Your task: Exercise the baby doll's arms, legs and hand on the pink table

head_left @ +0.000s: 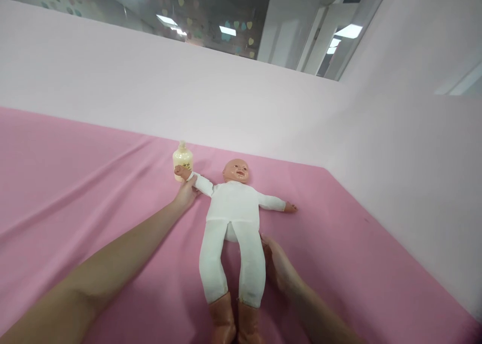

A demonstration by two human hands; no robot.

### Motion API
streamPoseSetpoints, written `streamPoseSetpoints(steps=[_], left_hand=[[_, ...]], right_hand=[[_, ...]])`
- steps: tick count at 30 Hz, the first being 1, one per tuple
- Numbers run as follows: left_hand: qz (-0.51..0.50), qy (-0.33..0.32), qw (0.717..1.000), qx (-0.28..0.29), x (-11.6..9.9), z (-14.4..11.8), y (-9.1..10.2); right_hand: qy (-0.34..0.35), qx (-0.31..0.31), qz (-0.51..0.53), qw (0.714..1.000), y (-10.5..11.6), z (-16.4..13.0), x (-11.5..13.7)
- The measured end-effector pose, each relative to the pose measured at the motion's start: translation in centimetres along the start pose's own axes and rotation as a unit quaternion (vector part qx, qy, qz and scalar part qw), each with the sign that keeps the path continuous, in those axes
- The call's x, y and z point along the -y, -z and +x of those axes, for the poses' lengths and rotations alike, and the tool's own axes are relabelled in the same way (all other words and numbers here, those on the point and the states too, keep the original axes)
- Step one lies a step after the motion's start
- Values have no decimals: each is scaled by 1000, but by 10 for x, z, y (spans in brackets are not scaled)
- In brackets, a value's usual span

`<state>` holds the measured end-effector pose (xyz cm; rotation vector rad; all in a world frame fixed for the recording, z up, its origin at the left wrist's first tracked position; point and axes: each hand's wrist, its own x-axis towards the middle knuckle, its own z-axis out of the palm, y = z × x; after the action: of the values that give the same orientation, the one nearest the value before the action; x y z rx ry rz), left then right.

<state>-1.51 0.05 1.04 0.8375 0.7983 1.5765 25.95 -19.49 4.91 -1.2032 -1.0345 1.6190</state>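
A baby doll point(234, 203) in a white top and white trousers lies face up with its arms spread and its feet toward me. My left hand point(187, 194) is closed around the doll's forearm on the left side, just below its small hand. Right behind that doll hand stands a cream pump bottle point(183, 157), partly covered by it. My right hand point(277, 263) rests beside the doll's thigh on the right, fingers stretched out and partly hidden by the leg. Nothing shows in its grasp.
A pink sheet point(94, 183) with some creases covers the surface under the doll. White walls point(169, 93) rise at the back and on the right. Above the back wall is a glass pane point(211, 17) with reflections of ceiling lights.
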Motion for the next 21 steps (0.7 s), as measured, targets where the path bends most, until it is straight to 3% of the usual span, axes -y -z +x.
streamPoseSetpoints(steps=[4,8,11,18,20,21], left_hand=[[20,-25,999,6,8,6,1],[50,-46,998,-16,15,10,1],[52,-44,997,-25,19,11,1],[96,-26,994,-40,21,7,-1],[113,-30,992,-36,21,4,-3],[119,-33,992,-29,21,2,-4]], right_hand=[[-140,60,83,985,4,-5,-1],[-226,242,121,936,12,-8,-1],[-220,343,148,901,19,-8,-4],[-228,485,125,835,35,3,-27],[-210,491,124,836,39,5,-35],[-198,458,118,859,40,6,-38]])
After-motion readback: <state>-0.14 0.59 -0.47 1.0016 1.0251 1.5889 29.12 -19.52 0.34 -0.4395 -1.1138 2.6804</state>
